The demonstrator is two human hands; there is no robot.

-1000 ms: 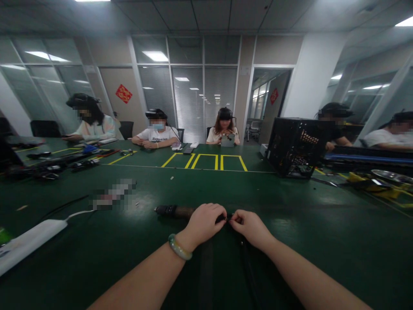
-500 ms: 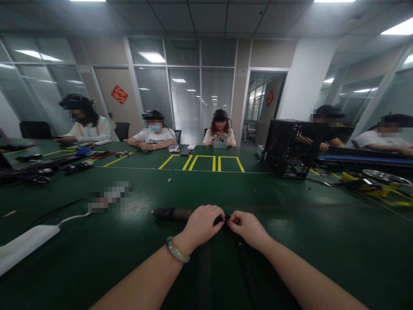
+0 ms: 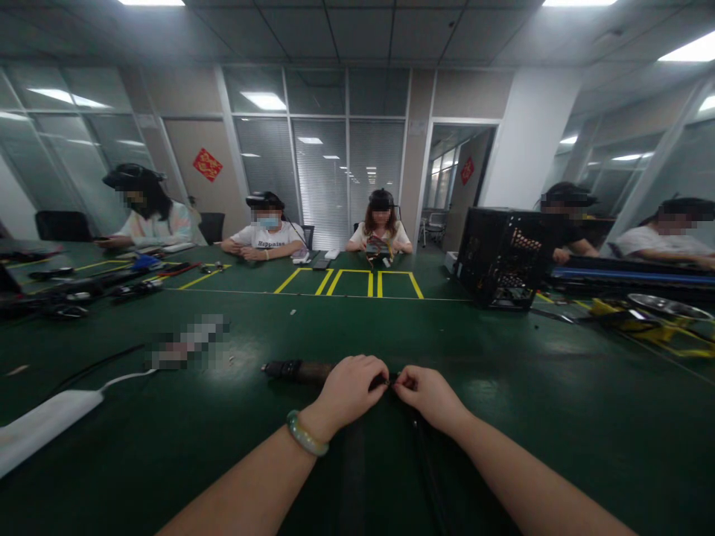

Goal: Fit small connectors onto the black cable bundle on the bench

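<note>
A dark cylindrical power screwdriver (image 3: pixel 304 371) lies on the green table, its narrow metal tip toward the left. My left hand (image 3: pixel 351 388) is closed over its right end, hiding that part, with thumb and fingertips curled together. Close beside those fingertips, my right hand (image 3: pixel 429 394) is pinched at the tool's tail end. Whatever small part sits between the right fingers is too small and dark to name. Below the right hand, a black cable (image 3: pixel 427 461) runs along the table toward me.
A white power strip (image 3: pixel 53 420) with a cord lies at left. A black computer case (image 3: pixel 497 257) stands at back right, near yellow parts (image 3: pixel 670 327). Dark tools and cables (image 3: pixel 72 290) lie at far left. Several people sit around the table (image 3: pixel 262 327).
My hands and the screwdriver look almost unmoved. Across the table, a person has lowered and tilted the device with coloured wires in their hands.
</note>
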